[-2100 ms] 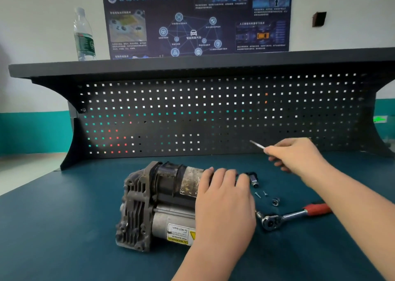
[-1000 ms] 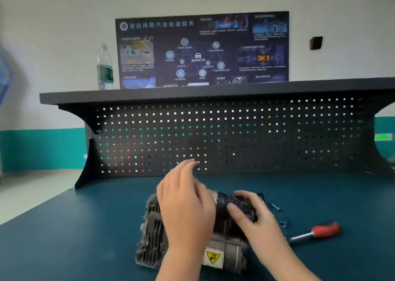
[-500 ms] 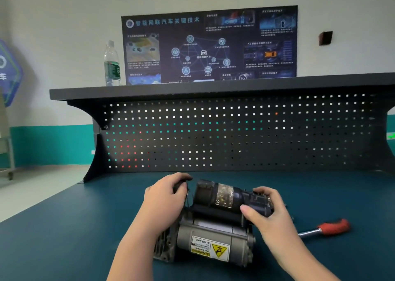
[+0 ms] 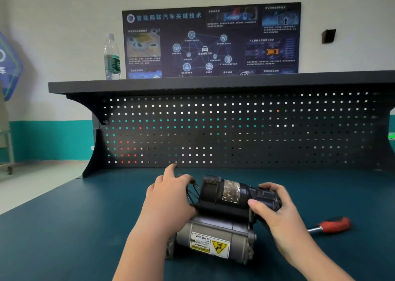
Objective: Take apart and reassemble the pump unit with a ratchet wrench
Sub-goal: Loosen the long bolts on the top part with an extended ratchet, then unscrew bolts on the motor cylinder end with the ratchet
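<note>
Nearest, both forearms reach in from the bottom edge toward the pump [image 4: 215, 235], which lies on the blue bench [image 4: 53, 227] near the front, its grey motor can with the yellow warning label facing the camera and the black cylinder on top. The left hand [image 4: 171, 197] wraps the pump's left end, fingers curled over it with the index finger sticking up free. The right hand [image 4: 275, 206] grips the black right end, thumb in front and fingers over the back. This looks like turning or repositioning the pump to reach its fasteners, not wrenching. To the right, well apart from both hands, the wrench [image 4: 332, 225] lies untouched, red handle showing; the next move probably calls for setting the pump steady and freeing the right hand to fetch it. Farther back stand the pegboard [image 4: 235, 131] and, on the shelf, a bottle [image 4: 112, 58].
</note>
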`<state>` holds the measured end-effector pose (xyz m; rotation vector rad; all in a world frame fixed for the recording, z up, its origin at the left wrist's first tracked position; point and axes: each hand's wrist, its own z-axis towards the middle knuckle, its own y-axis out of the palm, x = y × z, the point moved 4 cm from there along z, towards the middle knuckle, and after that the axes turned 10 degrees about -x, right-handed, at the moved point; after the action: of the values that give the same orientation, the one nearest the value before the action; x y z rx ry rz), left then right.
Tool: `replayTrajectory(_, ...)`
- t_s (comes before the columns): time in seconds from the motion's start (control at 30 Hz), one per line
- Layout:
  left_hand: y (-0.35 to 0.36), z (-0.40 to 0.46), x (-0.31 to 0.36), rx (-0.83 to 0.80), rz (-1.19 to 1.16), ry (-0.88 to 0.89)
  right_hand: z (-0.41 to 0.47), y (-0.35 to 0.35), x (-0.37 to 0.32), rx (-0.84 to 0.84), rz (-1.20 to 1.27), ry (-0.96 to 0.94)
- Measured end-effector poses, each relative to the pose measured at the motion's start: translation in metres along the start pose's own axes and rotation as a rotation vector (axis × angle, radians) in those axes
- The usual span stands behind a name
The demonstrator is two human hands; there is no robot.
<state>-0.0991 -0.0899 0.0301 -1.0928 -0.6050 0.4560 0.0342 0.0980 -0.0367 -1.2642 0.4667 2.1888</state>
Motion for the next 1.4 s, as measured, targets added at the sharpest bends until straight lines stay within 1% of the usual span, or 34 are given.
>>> replayTrajectory(0.13, -0.001, 0.0, 0.003, 0.087, 0.017, 0.01, 0.001, -0.002, 0.002, -0.009, 0.04, 0.012)
replayTrajectory(0.3, -0.001, 0.001, 0.002, 0.106, 0.017, 0.044, 0.002, -0.003, 0.004, 0.013, 0.111, 0.029)
replayTrajectory(0.4, -0.001, 0.004, 0.0, 0.11, -0.013, 0.047, 0.003, -0.006, 0.006, 0.068, 0.238, 0.084)
replayTrajectory(0.47, -0.002, 0.005, 0.0, 0.141, -0.04, 0.049, 0.004, -0.011, 0.005, 0.109, 0.356, 0.132)
replayTrajectory(0.53, -0.006, 0.005, 0.002, 0.226, -0.089, 0.072, 0.004, -0.016, 0.003, 0.151, 0.476, 0.174)
replayTrajectory(0.6, -0.013, 0.0, 0.01, 0.367, -0.147, 0.121, 0.006, -0.023, 0.002, 0.225, 0.556, 0.208)
replayTrajectory(0.63, -0.016, -0.003, 0.015, 0.431, -0.199, 0.151, 0.008, -0.028, 0.002, 0.269, 0.574, 0.219)
replayTrajectory(0.67, -0.018, -0.005, 0.022, 0.462, -0.29, 0.18, 0.012, -0.033, 0.002, 0.304, 0.568, 0.226)
replayTrajectory(0.73, -0.013, -0.007, 0.038, 0.405, -0.505, 0.229, 0.025, -0.046, 0.0, 0.348, 0.487, 0.229)
replayTrajectory(0.77, -0.007, -0.006, 0.046, 0.355, -0.551, 0.253, 0.036, -0.053, -0.002, 0.362, 0.419, 0.221)
replayTrajectory(0.83, 0.011, -0.004, 0.059, 0.264, -0.509, 0.302, 0.06, -0.068, -0.002, 0.377, 0.221, 0.218)
replayTrajectory(0.9, 0.026, 0.0, 0.062, 0.222, -0.451, 0.29, 0.085, -0.084, 0.003, 0.375, -0.026, 0.241)
replayTrajectory(0.97, 0.038, 0.005, 0.059, 0.21, -0.406, 0.23, 0.107, -0.095, 0.014, 0.372, -0.249, 0.257)
replayTrajectory(1.03, 0.047, 0.006, 0.055, 0.19, -0.369, 0.149, 0.126, -0.103, 0.029, 0.371, -0.401, 0.264)
replayTrajectory(1.13, 0.048, 0.006, 0.057, 0.187, -0.335, 0.079, 0.159, -0.105, 0.053, 0.281, -0.584, 0.337)
replayTrajectory(1.23, 0.049, 0.008, 0.055, 0.161, -0.362, 0.044, 0.188, -0.101, 0.074, 0.151, -0.686, 0.408)
replayTrajectory(1.33, 0.05, 0.014, 0.053, 0.112, -0.348, 0.021, 0.203, -0.099, 0.096, 0.065, -0.668, 0.435)
replayTrajectory(1.4, 0.051, 0.015, 0.052, 0.09, -0.34, 0.021, 0.204, -0.102, 0.11, 0.045, -0.639, 0.462)
